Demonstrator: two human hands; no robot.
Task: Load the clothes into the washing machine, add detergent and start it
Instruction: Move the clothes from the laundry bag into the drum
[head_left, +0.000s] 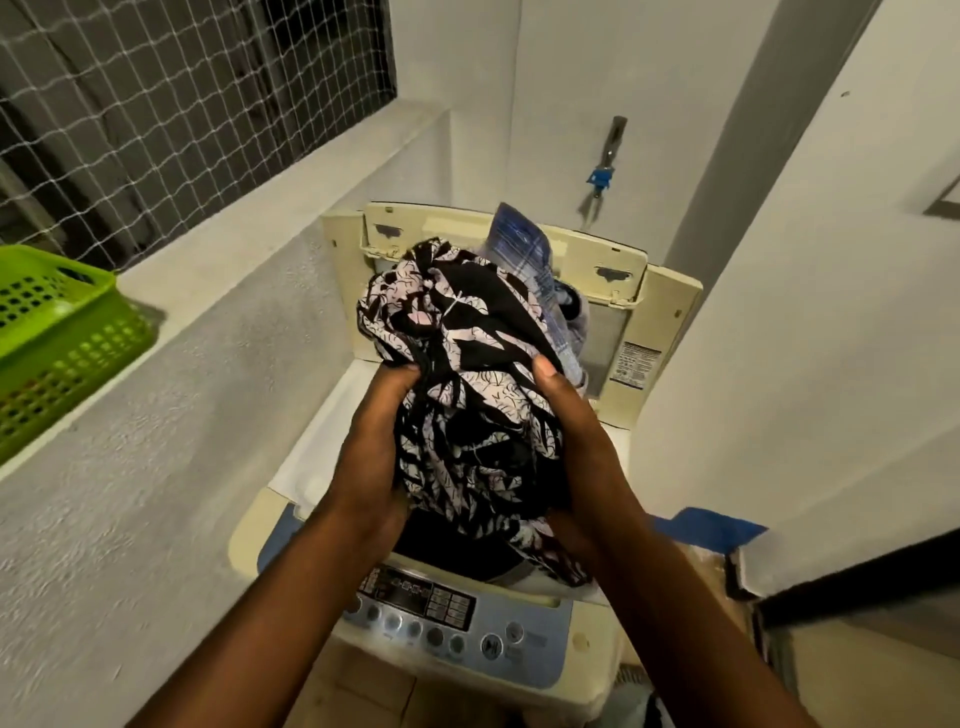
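While left hand (374, 452) and right hand (576, 447) clasp its sides, the clothes bundle (467, 353) — upright — hangs over the open washing machine (519, 639)

Dim indoor light, soft blur — edges warped

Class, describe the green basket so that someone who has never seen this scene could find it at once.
Find the open washing machine in the middle, then follow the white ledge under the netted window leftwards. At the picture's left edge, on that ledge, sits the basket: bright lime-green plastic, its walls pierced with small square holes, the only green thing.
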